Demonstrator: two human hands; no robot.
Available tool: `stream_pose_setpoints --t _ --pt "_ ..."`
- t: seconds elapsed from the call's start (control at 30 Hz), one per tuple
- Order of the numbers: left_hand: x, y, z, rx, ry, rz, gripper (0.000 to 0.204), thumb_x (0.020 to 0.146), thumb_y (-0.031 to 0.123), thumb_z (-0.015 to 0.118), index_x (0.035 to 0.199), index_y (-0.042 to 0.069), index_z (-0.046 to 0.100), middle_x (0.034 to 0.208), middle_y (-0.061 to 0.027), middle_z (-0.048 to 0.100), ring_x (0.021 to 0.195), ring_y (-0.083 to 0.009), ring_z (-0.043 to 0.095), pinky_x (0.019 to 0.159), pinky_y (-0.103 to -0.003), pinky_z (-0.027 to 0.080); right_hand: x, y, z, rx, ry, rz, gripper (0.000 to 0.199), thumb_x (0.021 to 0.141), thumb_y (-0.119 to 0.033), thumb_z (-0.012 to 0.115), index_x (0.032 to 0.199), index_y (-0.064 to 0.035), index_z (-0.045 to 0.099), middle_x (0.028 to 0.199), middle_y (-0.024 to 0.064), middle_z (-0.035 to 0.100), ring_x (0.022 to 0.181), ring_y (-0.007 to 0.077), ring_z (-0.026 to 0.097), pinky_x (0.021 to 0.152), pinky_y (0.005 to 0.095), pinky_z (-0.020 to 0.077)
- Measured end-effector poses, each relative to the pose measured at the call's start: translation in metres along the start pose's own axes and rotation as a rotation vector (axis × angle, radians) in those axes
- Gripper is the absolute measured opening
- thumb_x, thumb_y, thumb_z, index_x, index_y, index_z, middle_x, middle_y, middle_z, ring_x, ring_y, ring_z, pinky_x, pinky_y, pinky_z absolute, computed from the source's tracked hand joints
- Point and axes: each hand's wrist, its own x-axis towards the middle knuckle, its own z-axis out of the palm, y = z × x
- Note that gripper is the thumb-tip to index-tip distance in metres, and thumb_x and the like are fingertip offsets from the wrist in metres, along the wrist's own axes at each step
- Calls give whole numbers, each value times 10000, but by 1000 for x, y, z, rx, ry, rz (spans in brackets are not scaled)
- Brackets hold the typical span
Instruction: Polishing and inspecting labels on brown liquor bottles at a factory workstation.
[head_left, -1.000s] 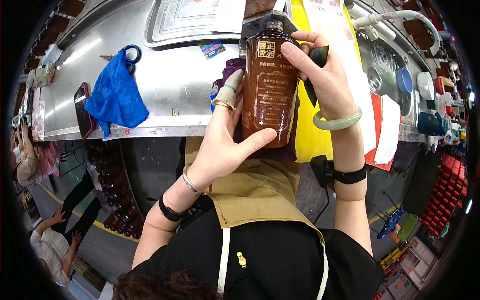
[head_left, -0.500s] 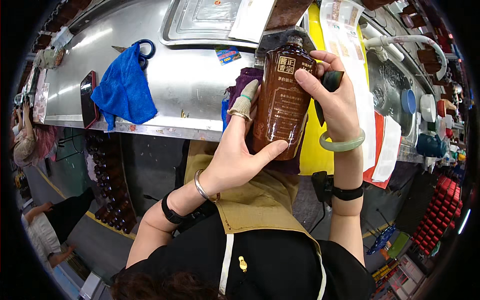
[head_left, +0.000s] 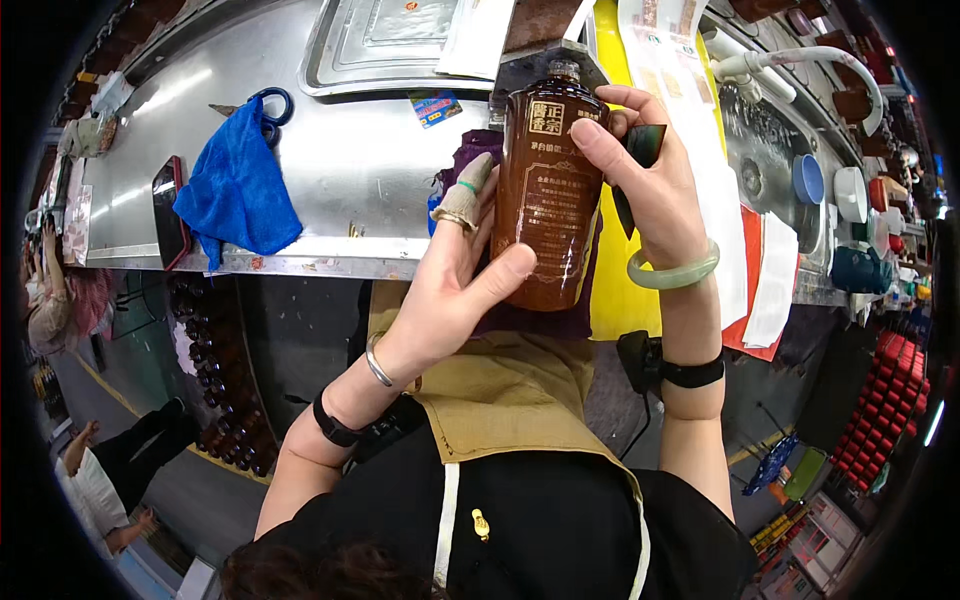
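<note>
The brown glass bottle [head_left: 548,205] was at the near edge of the desk [head_left: 350,150], its neck pointing to the far side and its printed face turned up. The left grip [head_left: 450,285] was closed around its lower left side, thumb across the front; a pale finger cover [head_left: 458,205] sat on one finger. The right grip [head_left: 650,190] clasped the bottle's upper right side, and a dark, flat, pointed piece [head_left: 643,147] was tucked in that same palm. A purple cloth [head_left: 465,155] showed to the left of the bottle and past its base; whether the glass rested on it could not be told.

Farther left lay a blue cloth [head_left: 240,190] partly over a pair of scissors [head_left: 278,103], with a phone [head_left: 171,212] just beside it. A metal tray [head_left: 318,85] stood on the far side, a small colourful card [head_left: 435,107] near it. To the right were a yellow sheet [head_left: 625,300] and long white paper [head_left: 708,230]; farther right, a blue bowl [head_left: 808,179].
</note>
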Motion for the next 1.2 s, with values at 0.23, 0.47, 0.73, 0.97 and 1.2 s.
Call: stream_pose_setpoints --t 0.23,0.47,0.73,0.97,1.2 --pt "-1 1 1 -1 10 2 852 1086 182 604 1666 -64 30 1726 -247 168 1611 -306 196 1305 -428 175 2 2 -4 -80 -2 -28 532 900 -250 878 1292 -1 617 945 -52 469 811 39 451 722 178 413" --pt "1 -4 3 34 10 16 994 978 109 759 1658 -69 56 1705 -246 202 1593 -312 245 1299 -437 225 2 2 -4 -56 -11 -41 541 889 -243 886 1301 -19 617 951 -49 472 809 38 446 704 185 403" --pt "-1 -8 6 160 20 57 1060 925 76 806 1658 -69 55 1701 -249 206 1587 -317 267 1292 -435 260 3 9 -8 -48 -28 -47 621 830 -260 934 1311 -38 610 1009 -41 465 839 39 444 749 185 426" --pt "-1 -6 6 201 10 81 1045 930 73 799 1656 -72 62 1693 -245 227 1582 -310 279 1287 -430 269 1 8 -6 -54 -15 -46 623 832 -262 931 1316 -38 610 1018 -31 471 850 49 456 767 199 443" --pt "-2 -6 8 192 18 90 1024 933 50 786 1662 -59 74 1695 -228 238 1575 -305 294 1283 -431 281 1 6 -5 -122 -2 -55 614 829 -268 935 1306 -46 618 1003 -41 462 848 51 442 757 193 427"
